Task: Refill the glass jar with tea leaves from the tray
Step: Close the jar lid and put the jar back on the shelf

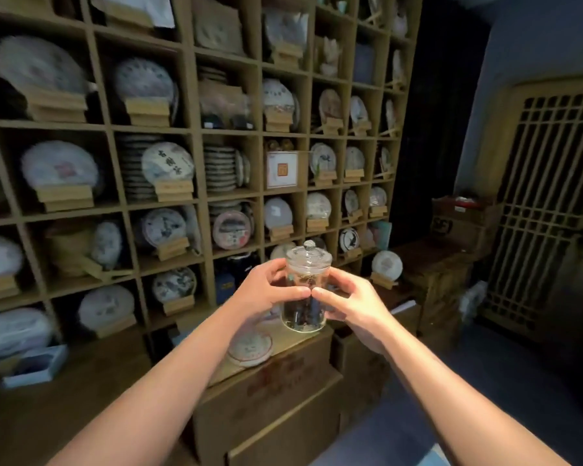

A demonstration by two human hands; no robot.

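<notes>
A clear glass jar (305, 307) with a knobbed glass lid (308, 253) is held upright in the air in front of a wall of shelves. Dark tea leaves fill only its lower part. My left hand (270, 292) grips the jar's left side and my right hand (349, 302) grips its right side, thumbs meeting across the front. The lid sits on the jar. No tray of tea leaves is in view.
The wooden shelf wall (196, 129) holds several wrapped round tea cakes on small stands. Stacked cardboard boxes (270, 391) stand below the jar, one tea cake (249, 348) lying on top. A wooden lattice door (546, 210) is at the right, more boxes (461, 223) beside it.
</notes>
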